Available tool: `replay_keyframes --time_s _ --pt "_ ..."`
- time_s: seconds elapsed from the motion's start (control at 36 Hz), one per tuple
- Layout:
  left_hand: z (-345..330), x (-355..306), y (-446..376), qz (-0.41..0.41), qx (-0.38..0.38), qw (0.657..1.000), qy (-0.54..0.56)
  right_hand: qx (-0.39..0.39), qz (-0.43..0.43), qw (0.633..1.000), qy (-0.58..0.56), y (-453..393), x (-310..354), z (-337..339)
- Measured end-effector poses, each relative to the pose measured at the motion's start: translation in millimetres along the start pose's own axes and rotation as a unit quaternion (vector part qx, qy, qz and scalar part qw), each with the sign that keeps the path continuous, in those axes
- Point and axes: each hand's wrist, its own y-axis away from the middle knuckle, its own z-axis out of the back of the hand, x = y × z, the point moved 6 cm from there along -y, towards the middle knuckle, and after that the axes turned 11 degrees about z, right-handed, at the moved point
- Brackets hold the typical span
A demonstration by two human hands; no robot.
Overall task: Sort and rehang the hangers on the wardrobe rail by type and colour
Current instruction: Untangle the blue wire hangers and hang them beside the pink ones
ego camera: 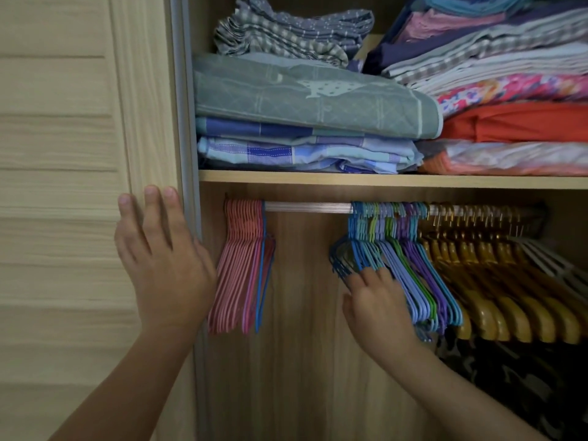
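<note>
1. Hangers are hanging in three bunches on the wardrobe rail [307,207], under the shelf [381,180] of folded linens [305,100].
2. Our left hand [160,259] is lying flat on the wardrobe door [63,154], fingers [152,211] straight and slightly spread, gripping nothing.
3. Our right hand [378,303] is reaching into the blue hangers [353,249]; its fingertips are touching their lower wires, fingers bent a little and close together. We think they are pressing rather than pinching, but motion blur is hiding the tips.
4. Pink hangers [238,265] are sitting tight at the rail's left end, with one blue hanger [262,265] at their right edge.
5. After a bare stretch of rail, we are seeing blue, lilac, green and purple wire hangers mixed together, then wooden hangers [509,281] filling the right end.
6. We are finding no readable writing anywhere.
</note>
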Motion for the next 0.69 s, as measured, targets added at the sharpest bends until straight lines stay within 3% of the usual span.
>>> replay_keyframes --time_s 0.14,0.33,0.69 --pt "1.6 0.6 0.0 0.004 0.009 1.000 0.010 0.051 0.005 0.992 0.112 -4.1 -10.8 -2.9" --pt "2.4 0.9 -0.1 0.006 0.015 1.000 0.016 0.154 0.009 0.978 0.142 -15.8 -11.9 -12.0" --pt "1.7 1.0 -0.3 0.007 0.010 1.000 0.020 0.186 -0.001 0.966 0.178 -16.7 -15.2 -3.3"
